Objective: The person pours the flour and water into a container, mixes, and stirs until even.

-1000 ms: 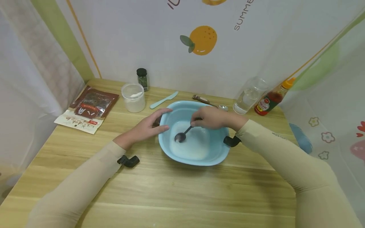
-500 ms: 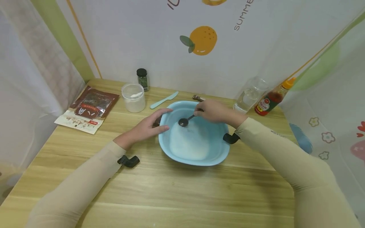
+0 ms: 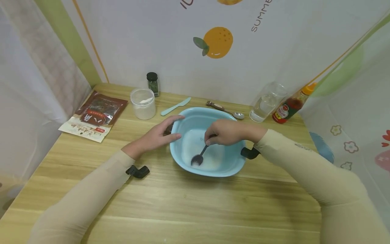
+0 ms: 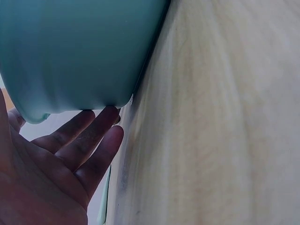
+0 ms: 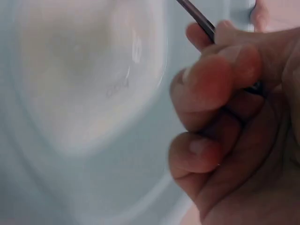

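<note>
A light blue basin [image 3: 179,159] with a shallow, cloudy whitish liquid [image 3: 213,159] in it stands on the wooden table. My left hand [image 3: 158,135] holds its left side, thumb over the rim; in the left wrist view, the fingers [image 4: 91,131] rest against the outer wall. Above the basin, my right hand [image 3: 223,132] grips the handle of a dark spoon [image 3: 197,159], whose bowl is down in the liquid near the front left. The right wrist view shows curled fingers [image 5: 206,86] around the dark handle [image 5: 197,18].
Behind the basin lie a pale blue spreader [image 3: 176,106] and a silver spoon [image 3: 226,110]. A tub of white powder [image 3: 143,106], a dark-capped jar [image 3: 153,84] and a brown packet [image 3: 95,117] are left. A glass of water [image 3: 263,105] and a red sauce bottle [image 3: 289,105] stand right.
My right hand has swept the dark spoon back toward the basin's far side, then forward to the front left. The left hand stays at the rim.
</note>
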